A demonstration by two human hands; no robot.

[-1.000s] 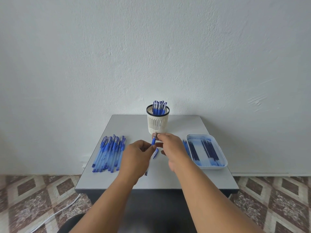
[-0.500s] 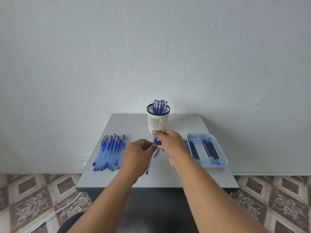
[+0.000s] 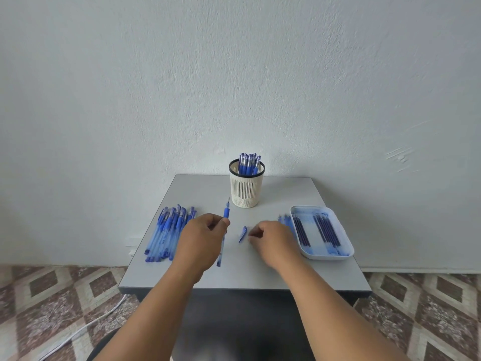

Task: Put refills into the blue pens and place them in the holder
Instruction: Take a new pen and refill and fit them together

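Note:
My left hand (image 3: 202,240) grips a blue pen (image 3: 226,212) by its middle, the uncapped tip pointing up and away toward the holder. A blue pen cap (image 3: 243,234) lies on the grey table (image 3: 281,196) between my hands. Just right of the cap, my right hand (image 3: 273,238) hovers low over the table with curled fingers, and whether it holds anything is hidden. The cream mesh holder (image 3: 246,188) stands at the back centre with several capped blue pens (image 3: 249,163) in it. Several blue pens (image 3: 169,230) lie in a row on the left.
A white tray (image 3: 335,254) with several dark refills (image 3: 326,229) sits at the right of the table, a few more blue pieces (image 3: 284,219) lying against its left side. Past the table edges lie patterned floor tiles and a white cable (image 3: 78,334).
My hands have come apart. The right hand let go of the pen's tip end and dropped right toward the table; the left hand moved left with the pen. The cap now lies uncovered.

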